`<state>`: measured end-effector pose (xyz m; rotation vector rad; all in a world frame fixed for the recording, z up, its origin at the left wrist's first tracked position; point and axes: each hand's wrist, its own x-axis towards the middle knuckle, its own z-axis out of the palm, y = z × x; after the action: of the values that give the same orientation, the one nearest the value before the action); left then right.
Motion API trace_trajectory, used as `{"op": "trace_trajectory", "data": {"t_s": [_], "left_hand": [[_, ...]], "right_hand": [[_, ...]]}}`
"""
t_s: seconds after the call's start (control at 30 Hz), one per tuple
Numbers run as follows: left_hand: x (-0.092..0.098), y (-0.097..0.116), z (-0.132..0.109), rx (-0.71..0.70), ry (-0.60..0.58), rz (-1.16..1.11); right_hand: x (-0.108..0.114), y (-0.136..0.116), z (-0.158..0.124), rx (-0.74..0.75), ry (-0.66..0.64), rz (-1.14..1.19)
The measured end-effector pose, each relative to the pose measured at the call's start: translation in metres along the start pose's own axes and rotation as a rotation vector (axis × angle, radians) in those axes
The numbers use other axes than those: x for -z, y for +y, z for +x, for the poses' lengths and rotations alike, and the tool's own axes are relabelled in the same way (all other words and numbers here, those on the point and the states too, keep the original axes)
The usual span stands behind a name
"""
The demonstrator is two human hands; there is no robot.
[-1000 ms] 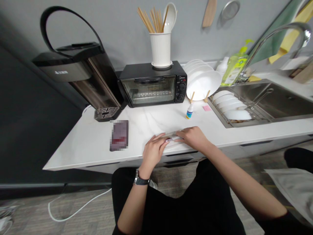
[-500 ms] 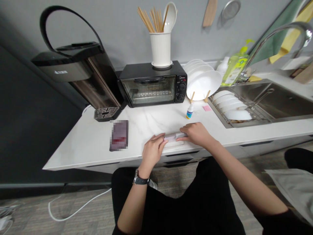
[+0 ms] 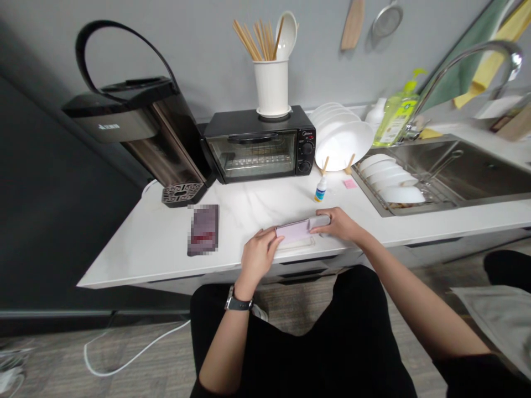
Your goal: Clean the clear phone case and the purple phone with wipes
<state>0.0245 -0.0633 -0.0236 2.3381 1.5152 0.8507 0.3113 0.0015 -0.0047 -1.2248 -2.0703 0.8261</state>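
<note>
A flat, pale purple phone-like object (image 3: pixel 293 231) is held on edge just above the white counter near its front edge. My left hand (image 3: pixel 258 253) grips its left end between thumb and fingers. At the right end my right hand (image 3: pixel 338 223) pinches a greyish piece (image 3: pixel 319 221) that overlaps the flat object; whether the two are joined I cannot tell. A thin clear item (image 3: pixel 310 241) lies on the counter below them. Behind stands a small white bottle (image 3: pixel 321 189) with a blue label, beside a pink paper (image 3: pixel 349 183).
A purple, partly pixelated packet (image 3: pixel 204 229) lies on the counter (image 3: pixel 145 249) at left. Behind are a water dispenser (image 3: pixel 153 138), a toaster oven (image 3: pixel 257 149) and racked white plates (image 3: pixel 344 143). The sink (image 3: pixel 477 171) is at right.
My right hand has shifted slightly right, and more of the pale purple surface and the greyish piece now shows. My left hand has barely moved.
</note>
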Motion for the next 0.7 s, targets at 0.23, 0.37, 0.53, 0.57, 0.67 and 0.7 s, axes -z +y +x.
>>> {"op": "trace_trajectory", "data": {"t_s": [0.23, 0.37, 0.53, 0.57, 0.67, 0.7], "left_hand": [[0.003, 0.000, 0.000, 0.031, 0.008, 0.016], [0.001, 0.001, 0.000, 0.034, 0.018, 0.028], [0.001, 0.001, 0.000, 0.029, 0.013, 0.022], [0.001, 0.001, 0.000, 0.034, 0.009, 0.021], [0.002, 0.001, 0.000, 0.058, -0.002, 0.023], [0.002, 0.001, 0.000, 0.066, -0.004, 0.022]], "right_hand": [[-0.016, 0.001, -0.004, -0.031, 0.100, 0.184], [-0.009, 0.001, -0.007, -0.013, 0.031, 0.322], [-0.023, -0.008, -0.001, -0.064, 0.136, 0.312], [-0.027, -0.009, 0.001, -0.072, 0.187, 0.286], [-0.032, -0.008, 0.004, -0.061, 0.253, 0.227], [-0.031, -0.005, 0.004, -0.044, 0.241, 0.220]]}}
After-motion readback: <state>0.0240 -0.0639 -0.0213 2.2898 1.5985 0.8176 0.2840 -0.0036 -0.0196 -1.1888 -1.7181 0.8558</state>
